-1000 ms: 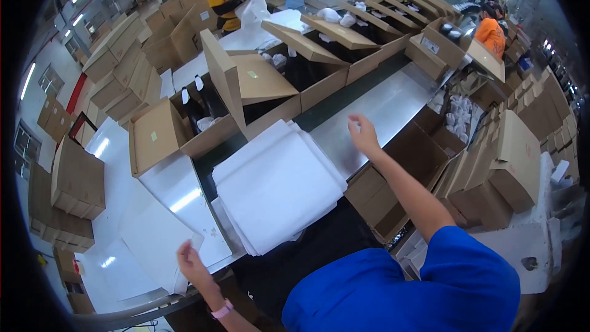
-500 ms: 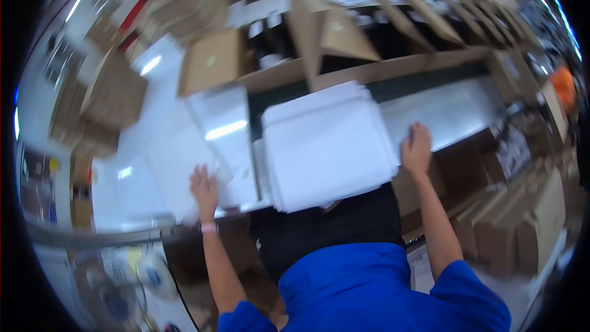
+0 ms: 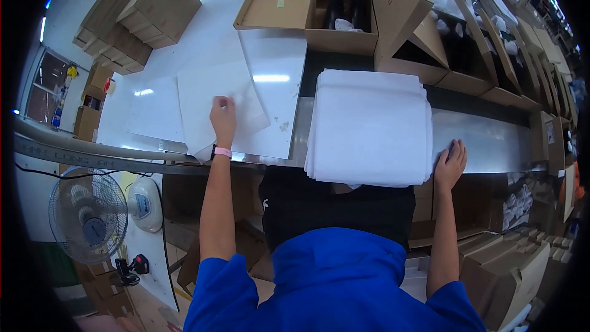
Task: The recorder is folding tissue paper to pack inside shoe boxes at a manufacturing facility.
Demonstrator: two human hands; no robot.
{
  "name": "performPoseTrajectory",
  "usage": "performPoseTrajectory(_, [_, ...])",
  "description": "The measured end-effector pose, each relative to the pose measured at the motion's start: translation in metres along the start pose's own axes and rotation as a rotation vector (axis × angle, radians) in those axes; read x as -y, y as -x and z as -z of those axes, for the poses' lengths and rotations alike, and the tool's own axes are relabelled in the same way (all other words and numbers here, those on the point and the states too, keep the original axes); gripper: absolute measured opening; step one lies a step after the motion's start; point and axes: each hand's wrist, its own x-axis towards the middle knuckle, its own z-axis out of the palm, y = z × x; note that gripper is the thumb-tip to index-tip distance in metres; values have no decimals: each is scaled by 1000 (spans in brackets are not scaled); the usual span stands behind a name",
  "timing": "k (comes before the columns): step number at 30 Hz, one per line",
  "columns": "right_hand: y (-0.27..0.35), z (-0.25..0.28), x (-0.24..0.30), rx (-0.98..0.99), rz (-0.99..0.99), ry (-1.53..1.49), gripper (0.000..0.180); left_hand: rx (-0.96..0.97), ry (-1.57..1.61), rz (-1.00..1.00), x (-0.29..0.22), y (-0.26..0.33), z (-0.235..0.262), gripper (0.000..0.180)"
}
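At the far left, below the surface, a fan stood on the floor, with stacked cartons behind it.

On the surface, several loose sheets lay overlapping. The left hand, a pink band at its wrist, rested palm-down on the topmost loose sheet, fingers flat and spread; it gripped nothing. Half a second earlier this hand had been nearer the front edge; it had since advanced onto the sheet. This placement suggested the top sheet was being selected or pinned for separation.

At centre, a thick stack of white sheets lay squared on the metal strip, its near edge overhanging the front slightly. Behind it stood an open box containing dark shoes.

To the right, the right hand lay open on the bare metal, fingers extended and touching the stack's right edge, holding nothing. One second earlier this hand had reached far forward; it had since withdrawn to the stack. More open boxes ran along the far right.
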Motion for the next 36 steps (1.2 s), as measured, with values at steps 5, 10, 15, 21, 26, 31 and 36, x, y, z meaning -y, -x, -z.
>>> performPoseTrajectory(5, [3, 6, -8, 0, -21, 29, 51, -139, 369, 15, 8, 13, -27, 21])
performPoseTrajectory(10, [4, 4, -14, -3, -19, 34, 51, 211, -55, -158, -3, 19, -20, 29])
performPoseTrajectory(15, [3, 4, -8, -19, -22, 34, 50, 168, -151, -267, -3, 19, -19, 32])
performPoseTrajectory(21, [-1, 3, -2, -39, -4, 5, 49, 44, 71, -15, 19, 7, -22, 30])
performPoseTrajectory(26, [4, 6, -9, -36, -10, 37, 49, -158, 366, 43, -7, 18, -25, 22])
performPoseTrajectory(31, [5, 1, 4, -27, -7, 14, 49, 140, -31, -180, 18, 16, -8, 24])
performPoseTrajectory(36, [5, 2, -14, -32, 18, 65, 50, 93, -86, -167, -12, 24, -23, 35])
